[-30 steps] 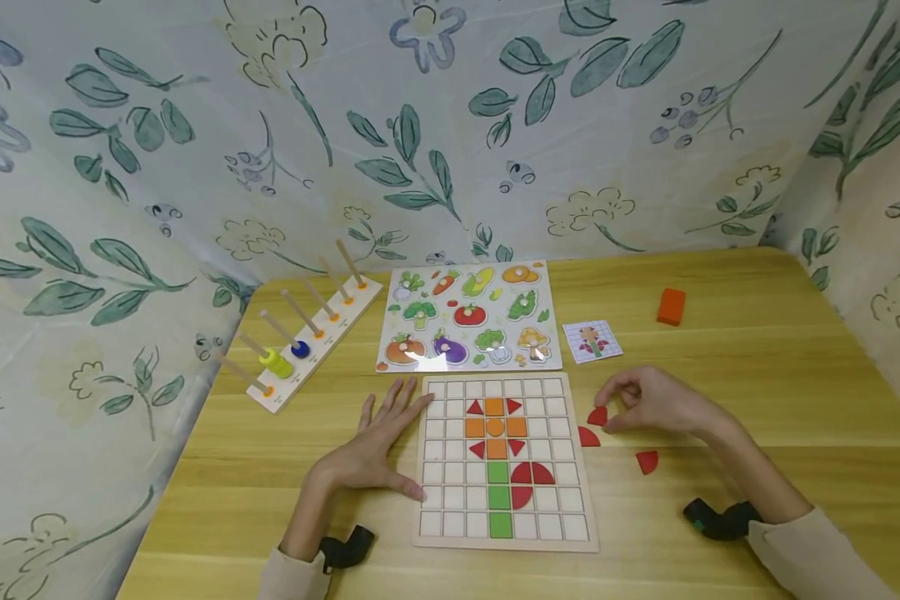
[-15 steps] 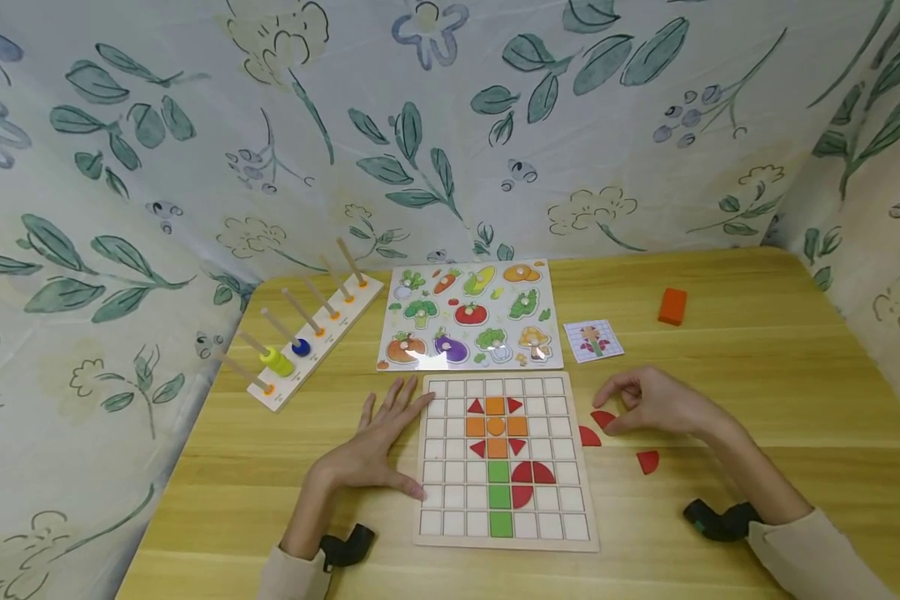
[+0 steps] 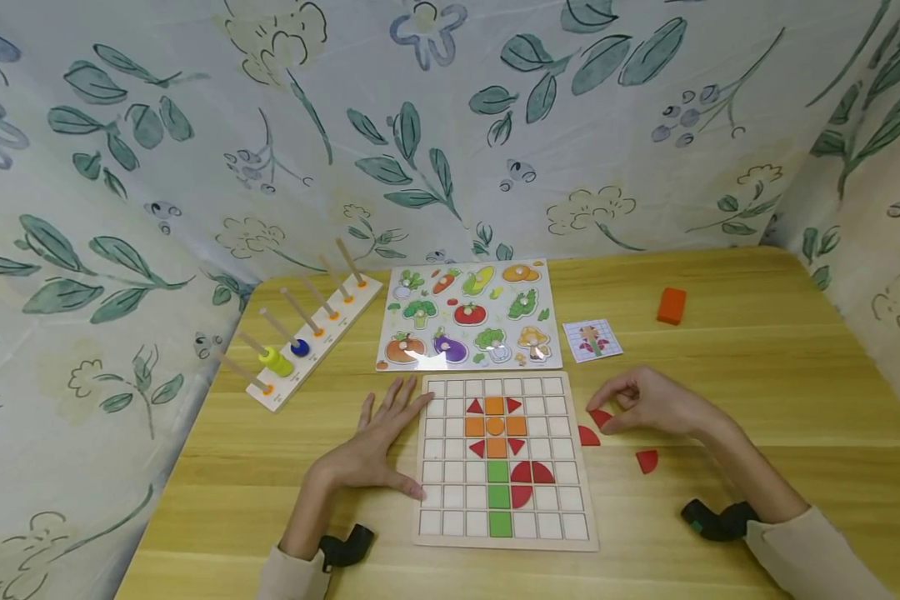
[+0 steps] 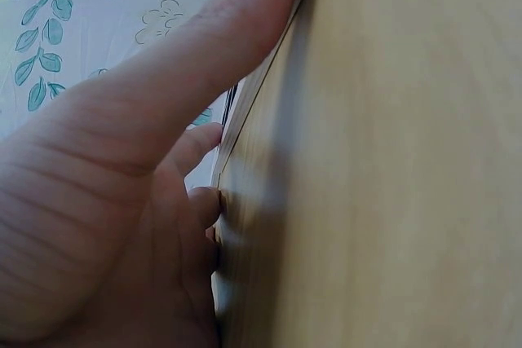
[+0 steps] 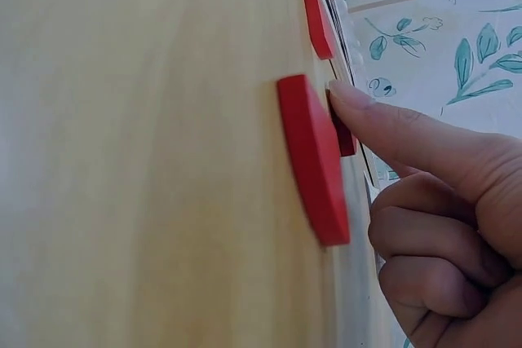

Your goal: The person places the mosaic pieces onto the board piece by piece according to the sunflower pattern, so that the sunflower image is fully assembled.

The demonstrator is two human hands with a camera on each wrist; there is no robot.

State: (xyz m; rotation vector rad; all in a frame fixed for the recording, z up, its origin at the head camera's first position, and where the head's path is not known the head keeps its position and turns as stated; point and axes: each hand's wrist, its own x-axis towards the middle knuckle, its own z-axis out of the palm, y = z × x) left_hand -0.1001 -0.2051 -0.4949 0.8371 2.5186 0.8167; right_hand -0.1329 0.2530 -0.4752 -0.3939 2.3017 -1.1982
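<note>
My right hand (image 3: 648, 404) pinches a red quarter-circle piece (image 3: 600, 417) between thumb and index finger, low over the table right of the grid board (image 3: 430, 532). In the right wrist view, the thumb lies against that held piece (image 5: 346, 140), and the other fingers are curled. Two more red quarter-circles lie on the table: one (image 3: 588, 437) by the board's right edge, another (image 3: 647, 462) below the hand. My left hand (image 3: 371, 454) lies with fingers spread, touching the board's left edge. On the board are orange squares (image 3: 476, 427), red triangles, green squares (image 3: 499, 497) and several red quarter-circles (image 3: 543, 473).
A pattern card (image 3: 592, 341) lies above the right hand, with an orange block (image 3: 671, 307) farther right. Behind the board is a vegetable puzzle (image 3: 461, 292). A peg stand (image 3: 322, 333) with yellow and blue rings stands at the back left.
The red quarter-circle in my right hand has turned between the fingertips, and the fingertips shift very slightly left. My left hand and the board stay in place.
</note>
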